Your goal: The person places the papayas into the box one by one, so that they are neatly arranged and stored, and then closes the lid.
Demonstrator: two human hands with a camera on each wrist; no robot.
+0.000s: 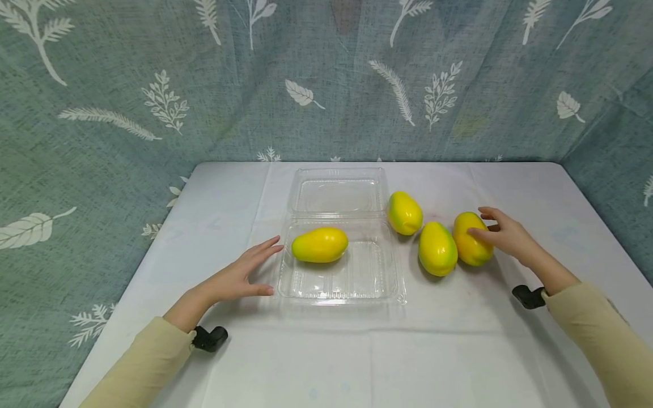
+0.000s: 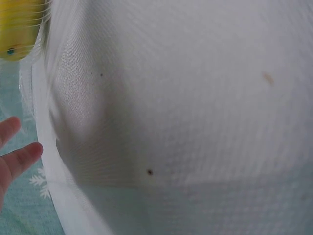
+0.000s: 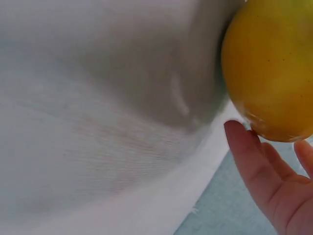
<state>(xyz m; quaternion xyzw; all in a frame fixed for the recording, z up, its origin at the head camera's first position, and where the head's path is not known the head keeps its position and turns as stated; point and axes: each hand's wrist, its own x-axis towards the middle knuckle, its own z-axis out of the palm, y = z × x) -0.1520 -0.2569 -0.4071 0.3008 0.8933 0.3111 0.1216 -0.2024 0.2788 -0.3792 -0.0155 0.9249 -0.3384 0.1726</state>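
Observation:
My right hand (image 1: 502, 231) is at the rightmost yellow mango (image 1: 471, 242), its thumb over the fruit's near right side and its fingers spread past the far side. In the right wrist view the fingertips (image 3: 235, 134) are right at the underside of that mango (image 3: 276, 73). My left hand (image 1: 237, 277) hovers with spread fingers by the left edge of a clear plastic clamshell box (image 1: 357, 289). One mango (image 1: 320, 245) lies sideways in the box's base, toward its left. The left wrist view catches two fingers (image 2: 22, 159) and part of a mango (image 2: 18, 29).
Two more mangoes, one farther back (image 1: 405, 213) and one in front (image 1: 437, 249), lie between the box and my right hand. The box's lid (image 1: 339, 195) is folded back toward the rear of the white-covered table (image 1: 326, 362). Behind hangs a leaf-patterned green curtain (image 1: 326, 73).

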